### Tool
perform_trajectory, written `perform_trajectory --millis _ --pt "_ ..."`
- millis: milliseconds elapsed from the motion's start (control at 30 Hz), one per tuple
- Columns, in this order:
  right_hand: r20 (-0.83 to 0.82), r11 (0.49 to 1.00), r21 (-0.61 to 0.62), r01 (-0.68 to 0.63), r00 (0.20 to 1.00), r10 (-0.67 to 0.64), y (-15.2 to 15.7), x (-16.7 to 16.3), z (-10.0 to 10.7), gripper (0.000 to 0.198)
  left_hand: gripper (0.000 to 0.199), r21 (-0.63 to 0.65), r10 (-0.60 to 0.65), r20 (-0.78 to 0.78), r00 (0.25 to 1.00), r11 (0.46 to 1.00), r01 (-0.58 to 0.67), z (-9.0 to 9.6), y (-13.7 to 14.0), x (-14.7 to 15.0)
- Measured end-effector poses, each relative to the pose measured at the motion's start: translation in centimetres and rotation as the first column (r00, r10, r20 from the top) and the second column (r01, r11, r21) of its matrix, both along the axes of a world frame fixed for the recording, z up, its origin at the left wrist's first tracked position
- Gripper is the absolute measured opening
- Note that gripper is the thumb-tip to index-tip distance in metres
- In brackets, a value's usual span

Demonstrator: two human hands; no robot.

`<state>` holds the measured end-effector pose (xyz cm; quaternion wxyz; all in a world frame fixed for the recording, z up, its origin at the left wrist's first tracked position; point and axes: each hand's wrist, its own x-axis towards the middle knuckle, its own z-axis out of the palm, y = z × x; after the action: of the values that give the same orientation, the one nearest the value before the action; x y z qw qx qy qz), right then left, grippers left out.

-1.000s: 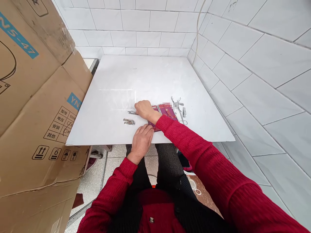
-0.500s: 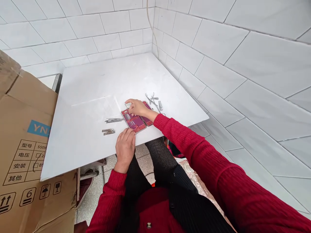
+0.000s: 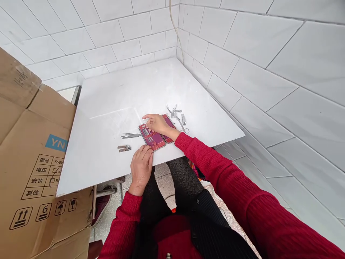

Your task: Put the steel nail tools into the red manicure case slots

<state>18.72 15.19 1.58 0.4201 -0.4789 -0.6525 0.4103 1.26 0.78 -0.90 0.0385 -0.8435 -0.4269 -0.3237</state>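
A small red and purple manicure case (image 3: 159, 140) lies unfolded near the table's front edge, with several slim metal tools (image 3: 147, 133) in its left half. The fingers of my left hand (image 3: 141, 166) close over its near left corner. Above the case's far left part is my right hand (image 3: 158, 124), thumb and fingers pinched and one finger stretched out to the left. Whatever is in that pinch is too small to make out. Loose thin metal tools (image 3: 131, 136) lie left of the case, with nail clippers (image 3: 124, 148) nearer me.
Scissors (image 3: 185, 130), nippers (image 3: 170, 109) and another nail clipper (image 3: 183, 118) lie right of the case on the white table (image 3: 107, 104). A large cardboard box (image 3: 35, 129) stands along the table's left side. Tiled walls (image 3: 256, 72) border its back and right.
The whole view has shifted slightly, moving the table rightward in the picture. My right hand stays pinched over the case, and my left hand remains at its corner.
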Motion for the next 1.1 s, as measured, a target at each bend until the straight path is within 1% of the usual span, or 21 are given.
perform_trajectory --millis 100,267,367,467,567,667,867,1100 --pt "0.034 1.0 -0.008 0.004 0.999 -0.004 0.2 0.1 0.0 0.047 0.02 -0.002 -0.001 0.004 1.0 1.0 0.001 0.1 0.0 0.0" --pt "0.088 0.995 -0.095 -0.005 0.996 0.013 -0.2 0.0 0.9 0.046 0.019 -0.015 -0.002 0.016 1.0 1.0 0.002 0.2 -0.1 0.1" --pt "0.139 0.993 -0.118 -0.004 0.99 0.02 -0.5 0.0 1.5 0.045 0.02 -0.028 -0.001 0.022 1.0 1.0 0.002 0.2 -0.1 0.2" --pt "0.262 0.998 -0.063 0.003 0.965 0.013 -0.6 -0.1 1.9 0.041 0.019 -0.034 -0.004 0.022 1.0 0.999 0.004 0.3 -0.1 0.2" --pt "0.41 0.999 0.038 0.025 0.911 -0.039 -0.7 -0.1 2.3 0.035 0.02 -0.035 -0.006 0.02 1.0 0.999 0.006 0.4 -0.1 0.2" --pt "0.508 0.994 0.104 0.026 0.858 -0.076 -1.0 -0.2 2.6 0.035 0.019 -0.028 -0.008 0.021 1.0 1.0 0.008 0.4 -0.1 0.2" --pt "0.611 0.99 0.143 0.018 0.785 -0.103 -2.2 -0.3 2.6 0.038 0.02 -0.037 -0.005 0.021 1.0 0.999 0.006 0.4 -0.1 0.2" --pt "0.663 0.985 0.171 0.008 0.738 -0.121 -3.4 -0.6 2.2 0.039 0.02 -0.046 0.001 0.014 1.0 0.999 0.0 0.2 -0.2 0.2"
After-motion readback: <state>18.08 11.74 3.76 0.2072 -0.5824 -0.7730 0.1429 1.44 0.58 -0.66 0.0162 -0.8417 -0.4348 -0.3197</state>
